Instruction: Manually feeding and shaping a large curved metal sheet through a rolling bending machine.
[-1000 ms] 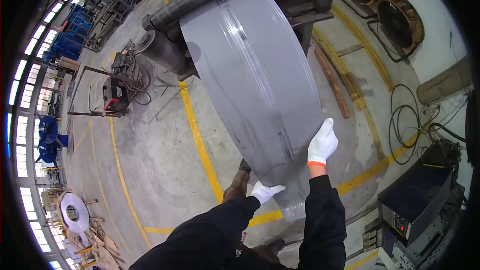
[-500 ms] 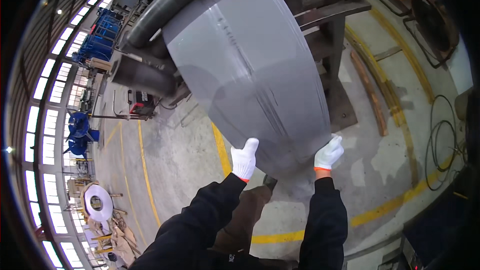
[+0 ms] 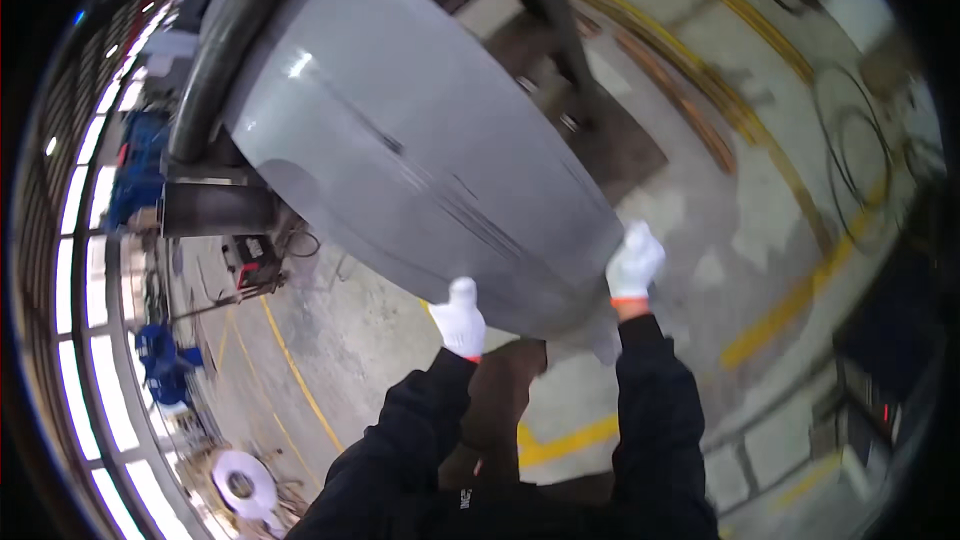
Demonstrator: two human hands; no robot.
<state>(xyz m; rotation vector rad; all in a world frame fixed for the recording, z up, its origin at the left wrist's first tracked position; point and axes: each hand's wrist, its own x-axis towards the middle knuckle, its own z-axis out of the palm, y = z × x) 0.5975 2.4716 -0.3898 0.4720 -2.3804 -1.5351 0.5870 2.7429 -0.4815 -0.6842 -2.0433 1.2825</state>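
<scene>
Nearest to the camera are two forearms in black sleeves, each ending in a white work glove. The left hand (image 3: 462,318) lies on the lower edge of a big curved grey steel sheet (image 3: 420,150); its fingers seem to press flat against the metal, and I cannot tell if they curl around the edge. The right hand (image 3: 633,262) is at the right lower corner of the same sheet, also touching the edge, and whether its grip is closed I cannot tell either.

The sheet hangs in front of the person, above the concrete floor (image 3: 360,340), and it rises up and away to a dark steel roller (image 3: 235,35) at the top left. It looks heavy, stiff and smooth, probably slippery, with edges that may be sharp, so I judge the best place to hold it is the lower edge, hands well apart.

Farther away there are yellow floor lines (image 3: 780,310), one small welding machine (image 3: 250,258), one white coil (image 3: 240,483) at the lower left, and cable loops (image 3: 850,140) at the right.
</scene>
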